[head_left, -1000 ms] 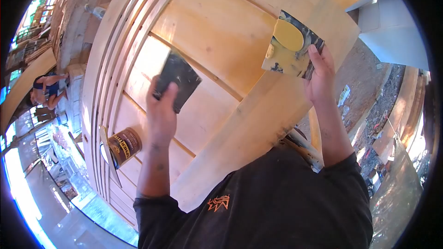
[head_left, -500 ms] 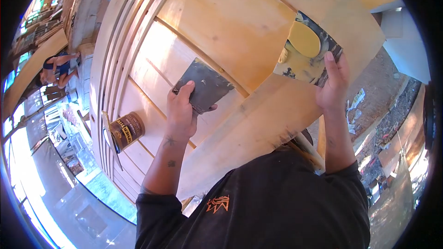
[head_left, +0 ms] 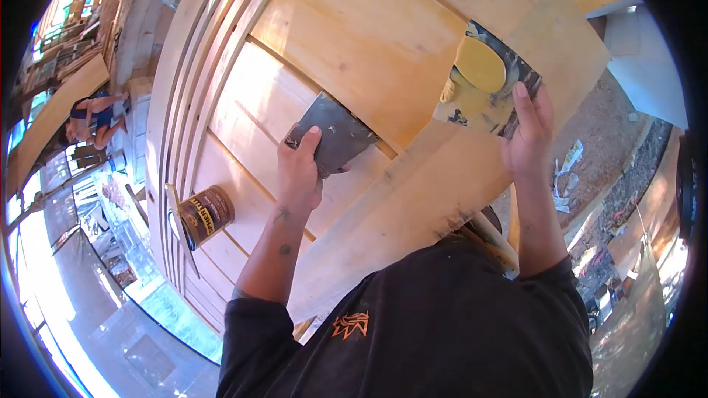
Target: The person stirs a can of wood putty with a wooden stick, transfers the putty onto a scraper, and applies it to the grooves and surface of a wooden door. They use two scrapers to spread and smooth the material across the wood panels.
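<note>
My left hand (head_left: 301, 169) is closed on a dark, flat, square spreader (head_left: 335, 135), thumb on top and fingers beneath. The spreader is over the pale wooden panel (head_left: 413, 51), overlapping one of its grooves in this view. My right hand (head_left: 529, 129) grips the edge of a dark, flat plate (head_left: 525, 75) smeared with yellowish putty. A smooth, rounded mound of putty (head_left: 481, 65) sits on this plate, with a smaller lump near its left edge. The plate overlaps the panel's right part.
A brown labelled can (head_left: 210, 215) stands on the panel's left side, a flat strip (head_left: 181, 225) lying across its mouth. Long wooden rails (head_left: 193, 66) run along the panel's left edge. Another person (head_left: 92, 118) crouches at far left. Debris-strewn ground (head_left: 590, 155) shows at right.
My left hand and the spreader have shifted slightly right. My right hand with the putty plate has moved a little left, and the view has shifted slightly.
</note>
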Demonstrator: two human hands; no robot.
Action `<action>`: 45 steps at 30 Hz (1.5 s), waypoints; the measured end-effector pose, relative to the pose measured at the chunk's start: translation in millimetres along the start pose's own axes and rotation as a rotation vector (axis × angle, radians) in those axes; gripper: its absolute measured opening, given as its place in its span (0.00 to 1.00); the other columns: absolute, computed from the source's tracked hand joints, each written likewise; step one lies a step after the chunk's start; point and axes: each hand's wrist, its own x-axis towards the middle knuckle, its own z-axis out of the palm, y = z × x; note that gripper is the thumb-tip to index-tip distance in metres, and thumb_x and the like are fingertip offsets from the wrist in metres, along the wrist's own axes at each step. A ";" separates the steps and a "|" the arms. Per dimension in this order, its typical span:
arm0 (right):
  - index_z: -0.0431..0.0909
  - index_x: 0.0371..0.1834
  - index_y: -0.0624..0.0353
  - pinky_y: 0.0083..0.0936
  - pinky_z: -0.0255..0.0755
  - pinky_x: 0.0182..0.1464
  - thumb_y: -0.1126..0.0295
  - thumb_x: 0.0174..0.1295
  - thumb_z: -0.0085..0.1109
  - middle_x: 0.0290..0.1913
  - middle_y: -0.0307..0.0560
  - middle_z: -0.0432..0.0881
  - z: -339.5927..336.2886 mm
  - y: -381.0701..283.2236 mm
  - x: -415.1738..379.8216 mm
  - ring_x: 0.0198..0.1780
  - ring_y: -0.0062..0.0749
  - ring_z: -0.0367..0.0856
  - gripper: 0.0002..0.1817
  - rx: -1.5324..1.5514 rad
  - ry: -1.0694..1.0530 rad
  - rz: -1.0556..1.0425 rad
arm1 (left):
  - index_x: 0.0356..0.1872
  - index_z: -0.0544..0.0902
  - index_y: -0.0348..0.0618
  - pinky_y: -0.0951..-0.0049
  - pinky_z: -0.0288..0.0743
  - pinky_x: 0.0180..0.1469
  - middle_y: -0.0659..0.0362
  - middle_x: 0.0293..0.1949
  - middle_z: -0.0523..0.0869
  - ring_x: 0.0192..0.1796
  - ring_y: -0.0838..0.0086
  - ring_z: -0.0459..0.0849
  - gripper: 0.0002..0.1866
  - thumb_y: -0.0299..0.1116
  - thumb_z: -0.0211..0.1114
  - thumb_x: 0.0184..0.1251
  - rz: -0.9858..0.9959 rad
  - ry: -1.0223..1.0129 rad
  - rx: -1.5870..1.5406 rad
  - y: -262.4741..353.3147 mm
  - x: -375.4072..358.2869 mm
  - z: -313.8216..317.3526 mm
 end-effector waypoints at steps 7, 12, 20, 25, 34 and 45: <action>0.66 0.62 0.67 0.33 0.68 0.63 0.70 0.71 0.47 0.58 0.50 0.75 -6.8 1.8 3.6 0.60 0.34 0.74 0.19 -0.060 -0.033 -0.017 | 0.51 0.77 0.33 0.70 0.83 0.42 0.54 0.41 0.85 0.40 0.70 0.86 0.16 0.34 0.61 0.70 -0.010 -0.033 -0.085 -10.2 9.1 -8.9; 0.70 0.57 0.66 0.28 0.71 0.57 0.69 0.70 0.49 0.53 0.46 0.78 17.9 -11.3 -10.6 0.52 0.28 0.77 0.16 0.004 0.049 0.078 | 0.51 0.78 0.33 0.72 0.80 0.49 0.56 0.43 0.85 0.43 0.73 0.85 0.15 0.33 0.61 0.70 0.088 -0.143 -0.205 3.2 -12.6 -18.1; 0.67 0.59 0.67 0.28 0.73 0.58 0.70 0.73 0.42 0.55 0.50 0.78 70.3 -23.8 -58.6 0.55 0.30 0.79 0.16 0.219 -0.100 0.199 | 0.52 0.78 0.31 0.65 0.77 0.53 0.43 0.50 0.81 0.50 0.60 0.83 0.14 0.22 0.57 0.67 1.188 -0.150 0.589 19.9 -86.0 19.0; 0.69 0.57 0.67 0.28 0.71 0.59 0.71 0.73 0.42 0.54 0.49 0.79 94.2 -45.6 -69.5 0.54 0.29 0.79 0.15 0.223 -0.145 0.167 | 0.54 0.79 0.36 0.62 0.75 0.59 0.46 0.57 0.75 0.60 0.54 0.76 0.29 0.08 0.57 0.47 1.129 -0.203 0.890 -25.2 -58.6 -1.6; 0.69 0.57 0.66 0.23 0.69 0.57 0.72 0.73 0.42 0.51 0.44 0.79 93.8 -32.3 -83.9 0.51 0.22 0.76 0.14 -0.392 -0.215 0.006 | 0.51 0.82 0.44 0.61 0.77 0.55 0.54 0.49 0.83 0.56 0.57 0.80 0.26 0.14 0.59 0.48 1.224 -0.346 1.352 96.4 -126.0 -20.4; 0.72 0.48 0.65 0.21 0.67 0.50 0.73 0.71 0.44 0.40 0.40 0.78 102.7 -23.9 -90.7 0.43 0.19 0.71 0.09 -0.489 -0.192 -0.024 | 0.49 0.83 0.44 0.64 0.77 0.53 0.54 0.47 0.84 0.54 0.59 0.81 0.24 0.16 0.56 0.48 0.952 -0.514 1.493 90.3 -120.6 -6.6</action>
